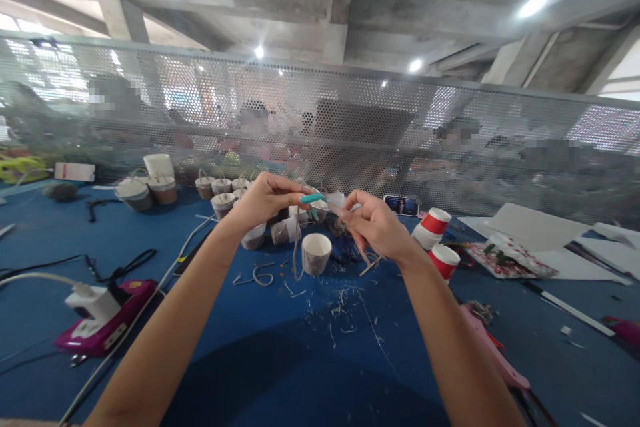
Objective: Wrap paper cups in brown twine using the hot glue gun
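Note:
Both my hands are raised over the table, their fingertips close together. Between the thumb and fingers of my left hand (267, 199) is a short teal stick (313, 198), pointing at the other hand. A beige cord (295, 247) hangs in a loop beside those fingers; whether they grip it too I cannot tell. My right hand (373, 223) pinches a small whitish, translucent piece (339, 208) near the stick's tip. Under the hands, a pale paper cup (317, 255) stands upright, its outside wrapped in something greyish.
Several small handled cups (223, 204) stand at the back left. Red-and-white paper cups (444, 260), a phone (401, 205) and a pink glue gun (493, 347) are on the right. A purple power strip (107, 323) lies left. Scraps litter the blue table (300, 360); behind rises a perforated metal screen (350, 140).

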A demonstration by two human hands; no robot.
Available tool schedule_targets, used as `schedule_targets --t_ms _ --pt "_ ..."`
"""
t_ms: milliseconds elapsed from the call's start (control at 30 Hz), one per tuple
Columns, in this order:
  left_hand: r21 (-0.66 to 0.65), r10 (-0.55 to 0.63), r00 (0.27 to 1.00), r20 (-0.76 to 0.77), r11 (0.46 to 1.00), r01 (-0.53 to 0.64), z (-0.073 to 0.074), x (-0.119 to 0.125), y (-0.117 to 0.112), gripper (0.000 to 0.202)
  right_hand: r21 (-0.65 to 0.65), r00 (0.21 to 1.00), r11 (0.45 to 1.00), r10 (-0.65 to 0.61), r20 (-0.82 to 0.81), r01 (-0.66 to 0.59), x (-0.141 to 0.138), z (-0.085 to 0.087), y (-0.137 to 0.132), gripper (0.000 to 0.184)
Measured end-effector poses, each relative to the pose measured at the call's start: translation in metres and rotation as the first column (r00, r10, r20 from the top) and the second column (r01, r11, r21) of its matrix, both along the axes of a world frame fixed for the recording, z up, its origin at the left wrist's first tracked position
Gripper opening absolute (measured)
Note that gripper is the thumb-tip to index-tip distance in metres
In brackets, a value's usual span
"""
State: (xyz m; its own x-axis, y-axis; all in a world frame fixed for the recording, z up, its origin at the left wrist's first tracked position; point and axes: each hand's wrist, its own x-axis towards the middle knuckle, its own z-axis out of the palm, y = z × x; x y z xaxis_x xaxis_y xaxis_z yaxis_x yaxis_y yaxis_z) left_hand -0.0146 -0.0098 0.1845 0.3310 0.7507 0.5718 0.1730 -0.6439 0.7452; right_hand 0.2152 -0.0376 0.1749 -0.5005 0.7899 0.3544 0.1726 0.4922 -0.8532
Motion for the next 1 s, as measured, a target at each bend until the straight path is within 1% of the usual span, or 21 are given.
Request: schedule_targets --t_ms 100,200,333,467,600,733,1000 --pt "-0.018 0.003 1.0 0.02 1.0 -0.002 0.0 0.0003 0.0002 0.018 -0.021 0.999 1.0 0.013 -0.048 -0.014 -0.0015 -0.0003 0.0009 0.034" --pt "-0.034 -0.002 0.999 0.044 0.999 0.003 0.0011 0.001 -0.0013 0.014 -0.057 0.999 0.998 0.023 -0.046 -0.025 -0.0024 0.0005 0.0005 0.034" --pt "-0.047 0.008 0.999 0.04 0.999 -0.006 0.0037 0.0016 -0.0038 0.016 -0.06 0.997 0.998 0.019 -0.076 -0.023 -0.0027 0.0006 -0.0003 0.034" --pt "-0.032 0.008 1.0 0.028 0.999 -0.007 0.0047 0.0017 -0.0042 0.016 -0.057 0.994 0.998 -0.033 -0.099 0.027 -0.0021 -0.0012 0.0016 0.035" --pt "-0.002 0.046 0.999 -0.003 0.999 -0.046 0.0044 0.0021 -0.0049 0.014 -0.036 0.994 0.996 -0.08 -0.072 0.077 -0.0014 -0.002 0.0018 0.033" --pt "0.022 0.036 0.999 0.012 0.999 -0.037 0.0046 0.0036 -0.0068 0.014 -0.013 0.993 0.994 -0.107 -0.054 0.107 -0.0022 -0.001 -0.0006 0.033" --pt "0.063 0.064 0.998 0.022 0.996 -0.066 0.0014 0.002 -0.0055 0.018 0.0 0.992 0.993 -0.119 -0.037 0.119 -0.0018 -0.0012 -0.0017 0.033"
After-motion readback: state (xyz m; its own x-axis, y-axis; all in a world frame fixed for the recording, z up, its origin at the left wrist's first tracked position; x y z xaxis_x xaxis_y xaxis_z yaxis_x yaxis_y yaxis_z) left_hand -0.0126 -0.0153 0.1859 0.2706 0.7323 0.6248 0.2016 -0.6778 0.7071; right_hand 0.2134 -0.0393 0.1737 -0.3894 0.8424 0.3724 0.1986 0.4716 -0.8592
